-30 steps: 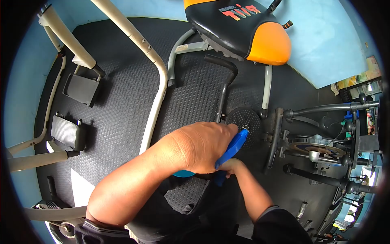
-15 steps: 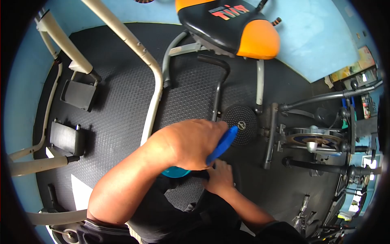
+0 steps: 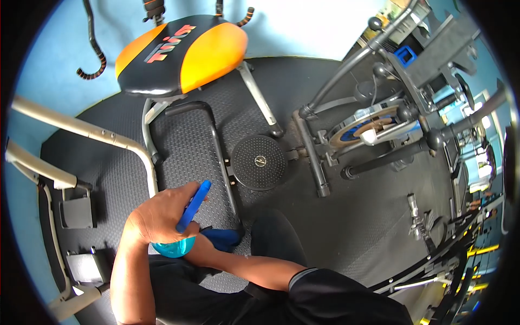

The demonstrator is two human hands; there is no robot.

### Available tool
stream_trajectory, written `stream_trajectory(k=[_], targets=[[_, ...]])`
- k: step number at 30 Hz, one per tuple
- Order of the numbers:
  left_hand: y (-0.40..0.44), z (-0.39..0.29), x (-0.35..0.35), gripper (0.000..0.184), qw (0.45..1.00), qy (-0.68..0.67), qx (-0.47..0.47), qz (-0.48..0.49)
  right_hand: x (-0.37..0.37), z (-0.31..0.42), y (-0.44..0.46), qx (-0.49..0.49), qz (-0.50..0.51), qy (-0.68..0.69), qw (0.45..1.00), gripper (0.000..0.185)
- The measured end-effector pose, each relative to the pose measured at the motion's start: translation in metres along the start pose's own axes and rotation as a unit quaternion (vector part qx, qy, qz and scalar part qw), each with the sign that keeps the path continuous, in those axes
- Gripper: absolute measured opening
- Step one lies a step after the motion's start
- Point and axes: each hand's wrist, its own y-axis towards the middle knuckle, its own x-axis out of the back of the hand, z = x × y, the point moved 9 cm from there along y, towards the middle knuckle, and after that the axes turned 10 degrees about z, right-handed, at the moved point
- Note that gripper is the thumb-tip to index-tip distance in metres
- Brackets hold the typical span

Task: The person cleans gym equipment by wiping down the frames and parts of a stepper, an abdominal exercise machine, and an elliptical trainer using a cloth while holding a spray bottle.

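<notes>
At between seven and eight o'clock in the view, the left hand [image 3: 162,214] is curled around the neck of what looks like a spray bottle [image 3: 174,249], its blue head [image 3: 194,207] tipped toward one o'clock and its translucent teal body showing below the palm. It should handle as light, fairly stiff plastic, hardly fragile though slick if wet; the neck under the head seems the surest hold. The right hand [image 3: 201,248] is mostly hidden beside a soft-looking blue cloth [image 3: 223,236], so its grip cannot be told. At eleven o'clock, a black-and-orange padded seat [image 3: 214,57] reads "TWIST"; the emblem on the studded twist disc [image 3: 259,176], mid-view, is illegible.
</notes>
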Motion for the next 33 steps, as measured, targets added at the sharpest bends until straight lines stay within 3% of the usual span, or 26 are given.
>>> stream_trajectory(k=[2,3,4,6,8,10,12,16,18,21,23,24,28,30,32,33], targets=[[0.009,-0.001,-0.004,0.065,1.000,0.000,-0.019,0.001,0.021,0.024,0.001,0.130,-0.025,0.046,0.990,0.022],[0.011,-0.004,-0.007,0.065,1.000,0.010,-0.022,0.007,0.022,0.008,0.004,0.085,0.033,0.174,0.981,0.024],[0.013,-0.006,-0.008,0.066,1.000,-0.019,-0.023,0.010,0.053,0.005,-0.002,0.085,0.023,0.173,0.981,0.024],[0.012,-0.011,-0.007,0.066,0.999,-0.044,-0.025,0.012,0.090,-0.033,-0.026,-0.064,0.066,0.390,0.916,0.024],[0.008,-0.029,0.001,0.068,0.987,-0.117,-0.101,-0.039,0.141,-0.061,-0.068,-0.070,-0.027,0.444,0.893,0.030],[0.010,-0.036,0.001,0.071,0.988,-0.111,-0.100,-0.040,0.139,-0.112,-0.112,-0.078,-0.173,0.655,0.732,0.026],[0.015,-0.040,-0.005,0.072,0.991,-0.065,-0.113,-0.032,0.137,-0.163,-0.160,-0.187,-0.229,0.740,0.604,0.026],[0.032,-0.042,-0.012,0.071,0.991,-0.053,-0.121,-0.011,0.169,-0.220,-0.215,-0.221,-0.290,0.744,0.560,0.024],[0.043,-0.043,-0.012,0.070,0.991,-0.058,-0.124,0.003,0.188,-0.242,-0.225,-0.240,-0.331,0.728,0.550,0.022],[0.062,-0.036,-0.010,0.069,0.991,-0.077,-0.112,0.006,0.225,-0.262,-0.225,-0.191,-0.364,0.704,0.580,0.026],[0.072,-0.033,-0.006,0.068,0.989,-0.085,-0.119,-0.012,0.270,-0.270,-0.232,-0.123,-0.482,0.630,0.597,0.030],[0.078,-0.032,-0.004,0.067,0.988,-0.094,-0.122,-0.030,0.281,-0.272,-0.231,-0.124,-0.487,0.622,0.601,0.030],[0.087,-0.035,0.003,0.064,0.985,-0.084,-0.134,-0.069,0.369,-0.229,-0.275,-0.064,-0.659,0.421,0.620,0.039],[0.088,-0.045,0.009,0.067,0.981,-0.097,-0.137,-0.094,0.399,-0.198,-0.307,-0.027,-0.740,0.329,0.585,0.039],[0.089,-0.049,0.009,0.067,0.978,-0.109,-0.146,-0.099,0.411,-0.162,-0.356,-0.109,-0.853,0.091,0.503,0.038],[0.090,-0.052,0.007,0.067,0.978,-0.106,-0.153,-0.099,0.406,-0.173,-0.383,-0.184,-0.787,-0.036,0.587,0.039]])
